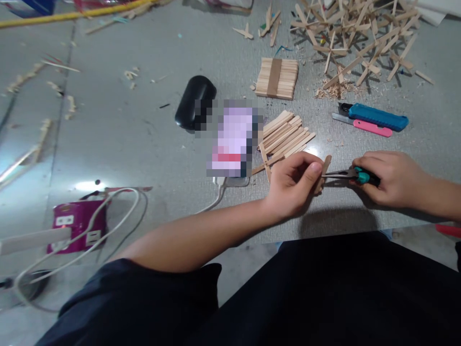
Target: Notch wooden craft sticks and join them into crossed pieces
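Between the thumb and fingers of my left hand is a wooden craft stick, standing nearly upright. My right hand is wrapped round the black and teal handles of needle-nose pliers. The pliers point left, and their tips meet the stick beside my left thumb; whether the jaws are closed on it cannot be made out. Just beyond my left hand lies a loose pile of craft sticks, with a few crossed sticks at its near left side.
A banded stick bundle, a blue cutter and a pink cutter lie farther back. Star-shaped stick pieces heap at back right. A blurred phone and black case lie left, a purple power box with cables far left.
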The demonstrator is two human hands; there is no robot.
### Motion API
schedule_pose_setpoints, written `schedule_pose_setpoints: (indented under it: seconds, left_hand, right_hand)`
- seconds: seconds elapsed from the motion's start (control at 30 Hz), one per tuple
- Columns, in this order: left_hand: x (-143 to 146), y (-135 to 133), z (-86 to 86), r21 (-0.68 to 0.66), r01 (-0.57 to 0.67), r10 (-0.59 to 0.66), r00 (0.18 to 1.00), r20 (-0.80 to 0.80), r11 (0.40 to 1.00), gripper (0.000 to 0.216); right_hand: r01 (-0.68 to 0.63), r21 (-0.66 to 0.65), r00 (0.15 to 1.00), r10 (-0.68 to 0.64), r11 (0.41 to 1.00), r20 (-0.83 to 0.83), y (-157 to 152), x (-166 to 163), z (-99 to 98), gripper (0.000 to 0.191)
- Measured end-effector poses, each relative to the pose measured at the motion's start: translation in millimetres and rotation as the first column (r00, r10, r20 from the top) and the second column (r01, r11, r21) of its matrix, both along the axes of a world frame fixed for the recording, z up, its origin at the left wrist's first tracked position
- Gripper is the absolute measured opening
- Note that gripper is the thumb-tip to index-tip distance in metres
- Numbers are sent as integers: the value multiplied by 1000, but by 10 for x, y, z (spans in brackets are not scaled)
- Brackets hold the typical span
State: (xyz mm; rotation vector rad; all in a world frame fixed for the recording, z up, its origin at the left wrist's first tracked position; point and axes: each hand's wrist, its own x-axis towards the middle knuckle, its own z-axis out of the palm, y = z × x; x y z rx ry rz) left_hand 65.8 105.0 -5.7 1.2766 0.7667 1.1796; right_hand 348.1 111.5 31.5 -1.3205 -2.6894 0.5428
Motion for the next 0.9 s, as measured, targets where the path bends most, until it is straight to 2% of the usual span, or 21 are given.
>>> schedule_pose_setpoints:
  seconds: [0.13,0.37,0.67,0.77,0.9]
  left_hand:
    - [-11,38,44,16,10,-8,993,-116,1000,45]
    - [-18,69,36,100,-31,57,962,-267,995,53]
    - [-15,84,-3,121,-44,76,958,-275,992,47]
    - [-35,77,-28,128,-29,62,963,-263,991,43]
    - [-75,71,-83,172,-20,64,965,-255,985,22]
  right_hand:
    - [0,0,1000,0,1000,5,-9,-11,4,34]
    - [5,55,999,-8,998,48,-16,-18,-2,38]
    - [-26,176,995,8,984,100,-48,-26,13,42]
    - [0,121,997,-8,993,71,-37,-18,-4,39]
    - [54,-9,998,-54,999,-11,19,6,-1,38]
